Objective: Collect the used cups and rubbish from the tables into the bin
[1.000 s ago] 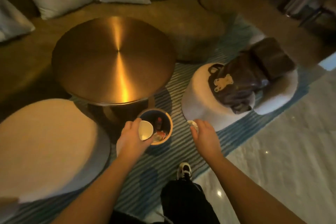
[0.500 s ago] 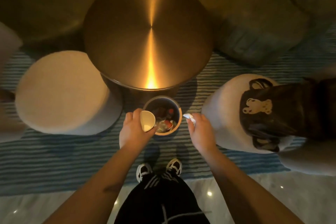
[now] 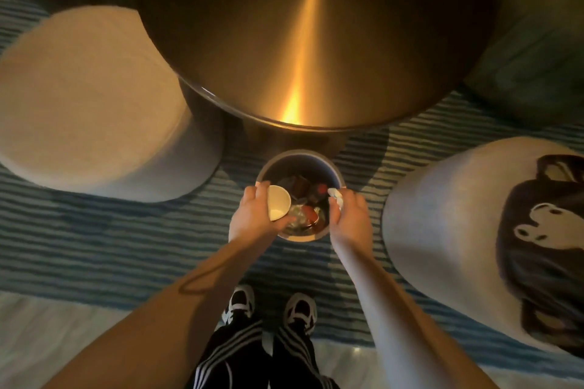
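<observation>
Bin point(image 3: 331, 167) sits on the striped rug point(image 3: 110, 230) at the table's point(image 3: 316, 25) 6 o'clock, already holding rubbish. Left hand point(image 3: 252, 215) grips a white cup point(image 3: 278, 207) on its side over the rim at 9 o'clock — right hand point(image 3: 349, 215) pinches a crumpled tissue point(image 3: 336, 196) at 3 o'clock.

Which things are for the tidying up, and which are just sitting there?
For the job: cup in left hand; crumpled paper in right hand; bin.

Just there: round table; two stools; dark bag; striped rug.
</observation>
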`<state>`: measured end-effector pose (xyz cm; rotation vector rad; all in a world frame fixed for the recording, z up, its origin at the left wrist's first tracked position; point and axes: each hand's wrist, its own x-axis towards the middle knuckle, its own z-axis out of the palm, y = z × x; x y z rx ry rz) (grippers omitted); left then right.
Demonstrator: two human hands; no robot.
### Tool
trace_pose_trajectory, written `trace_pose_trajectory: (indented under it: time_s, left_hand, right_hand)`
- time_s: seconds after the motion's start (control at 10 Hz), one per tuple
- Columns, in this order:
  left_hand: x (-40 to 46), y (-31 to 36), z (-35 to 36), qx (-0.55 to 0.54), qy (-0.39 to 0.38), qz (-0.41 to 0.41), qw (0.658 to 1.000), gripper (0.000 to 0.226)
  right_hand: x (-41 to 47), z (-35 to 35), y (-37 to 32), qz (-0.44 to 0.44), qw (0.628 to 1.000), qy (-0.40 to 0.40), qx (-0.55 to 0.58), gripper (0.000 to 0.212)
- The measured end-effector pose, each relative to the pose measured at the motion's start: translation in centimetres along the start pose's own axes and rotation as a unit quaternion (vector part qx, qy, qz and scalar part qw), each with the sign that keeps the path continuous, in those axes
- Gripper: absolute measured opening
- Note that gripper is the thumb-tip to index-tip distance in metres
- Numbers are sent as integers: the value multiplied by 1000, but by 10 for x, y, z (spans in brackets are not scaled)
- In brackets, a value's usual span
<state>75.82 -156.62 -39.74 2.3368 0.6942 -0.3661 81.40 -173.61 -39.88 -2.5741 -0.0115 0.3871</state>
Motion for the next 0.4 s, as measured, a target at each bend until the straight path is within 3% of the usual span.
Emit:
trace_pose_trajectory:
  time_s: [0.1,0.2,0.3,0.4]
  left_hand:
    - [20,-19,40,-6,1,-29,1000,91]
    - [24,-30,62,-66,-2,-53,996,105]
    - [18,-38,67,-107,3,-42,993,110]
    - [1,-41,54,-96,23,-38,994,99]
  right_hand:
    - [17,65,20,10,1000,-17,2,38]
    - [23,106,38,13,998,-67,16,59]
    - [20,118,49,6,996,-90,28,75]
    - [8,104,50,-25,995,-93,34,74]
